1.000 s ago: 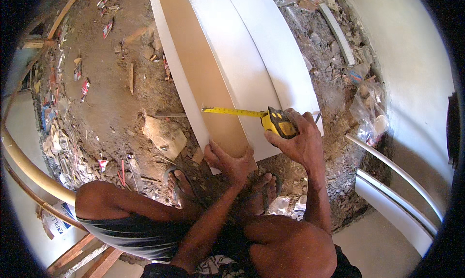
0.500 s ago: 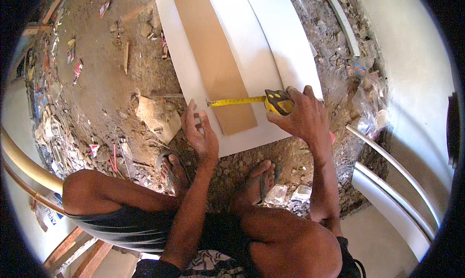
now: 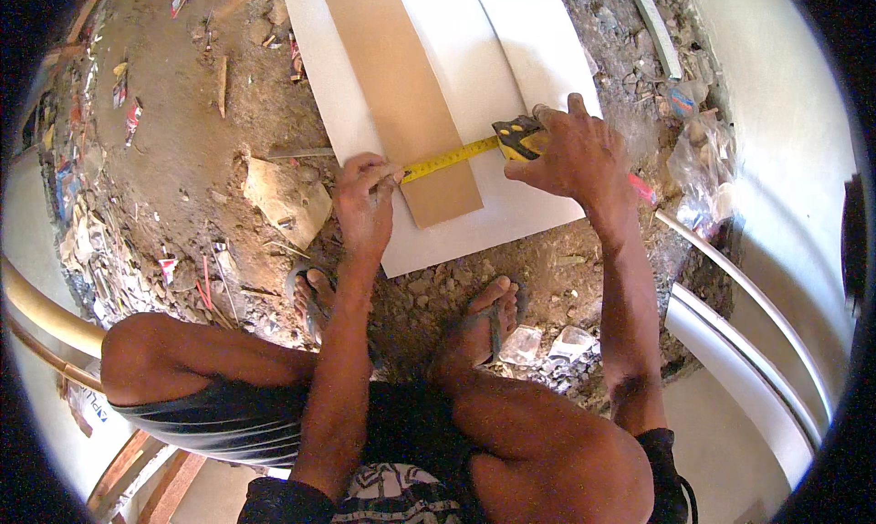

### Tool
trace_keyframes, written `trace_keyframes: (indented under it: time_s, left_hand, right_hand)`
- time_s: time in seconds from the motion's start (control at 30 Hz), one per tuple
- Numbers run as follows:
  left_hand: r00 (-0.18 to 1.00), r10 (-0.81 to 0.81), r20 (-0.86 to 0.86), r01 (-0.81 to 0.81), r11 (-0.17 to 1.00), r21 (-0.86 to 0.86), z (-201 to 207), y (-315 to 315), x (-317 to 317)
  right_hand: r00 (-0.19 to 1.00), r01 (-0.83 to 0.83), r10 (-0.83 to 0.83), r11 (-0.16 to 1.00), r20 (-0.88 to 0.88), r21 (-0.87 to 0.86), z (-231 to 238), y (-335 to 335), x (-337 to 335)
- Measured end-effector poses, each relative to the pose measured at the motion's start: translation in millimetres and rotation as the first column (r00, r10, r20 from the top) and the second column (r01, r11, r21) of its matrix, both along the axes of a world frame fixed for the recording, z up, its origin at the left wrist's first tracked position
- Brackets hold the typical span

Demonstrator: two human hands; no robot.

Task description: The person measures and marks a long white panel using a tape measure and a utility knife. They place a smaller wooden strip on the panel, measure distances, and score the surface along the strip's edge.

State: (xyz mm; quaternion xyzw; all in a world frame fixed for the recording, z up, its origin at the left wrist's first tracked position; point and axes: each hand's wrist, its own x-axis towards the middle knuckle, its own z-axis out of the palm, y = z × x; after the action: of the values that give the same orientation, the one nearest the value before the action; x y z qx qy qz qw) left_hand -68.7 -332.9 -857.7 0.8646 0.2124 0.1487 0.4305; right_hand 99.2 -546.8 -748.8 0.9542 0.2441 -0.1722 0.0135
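Note:
A yellow and black tape measure (image 3: pixel 520 139) sits in the grip of my right hand (image 3: pixel 584 163), at the right of the white sheet (image 3: pixel 511 200). Its yellow blade (image 3: pixel 452 161) stretches leftward, slightly slanted, across a brown strip (image 3: pixel 388 77) lying lengthwise on the sheet. My left hand (image 3: pixel 365 204) pinches the blade's free end near the strip's left edge; the fingers hide the very tip. Beside the brown strip on the right runs a long white strip (image 3: pixel 456 54), also on the sheet.
Rubble and litter cover the dirt floor around the sheet. A torn tan piece of paper or card (image 3: pixel 287 200) lies at left. Along the right wall are a plastic bag (image 3: pixel 698 172), a thin pole (image 3: pixel 739 291) and white panels (image 3: pixel 730 369). My sandalled feet (image 3: pixel 488 319) are close to the sheet's near edge.
My left hand has gone from open beside the blade's end to pinching it. The blade now slants up to the right, and the right hand with the tape measure appears higher.

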Motion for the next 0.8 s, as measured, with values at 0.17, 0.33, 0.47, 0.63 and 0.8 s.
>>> trace_keyframes:
  time_s: [0.17,0.33,0.47,0.63,0.8]
  left_hand:
    - [0.996,-0.089,-0.028,0.088,0.996,-0.018,8,6,13]
    - [0.929,-0.354,-0.108,0.367,0.918,0.148,11,9,42]
    - [0.792,-0.505,-0.343,0.532,0.846,-0.018,21,19,67]
    - [0.593,-0.717,-0.366,0.742,0.663,-0.098,33,34,104]
    - [0.455,-0.788,-0.415,0.756,0.588,-0.287,33,41,122]
  right_hand:
    - [0.992,0.054,-0.062,0.996,-0.11,-0.07,-1,1,3]
    - [0.997,0.073,-0.073,0.997,-0.028,-0.018,-9,-4,-10]
    - [0.991,0.11,-0.115,0.991,0.063,0.078,-17,-12,-25]
    - [0.987,0.133,-0.147,0.975,0.067,0.18,-34,-18,-43]
    - [0.973,0.183,-0.214,0.943,0.084,0.277,-43,-19,-55]
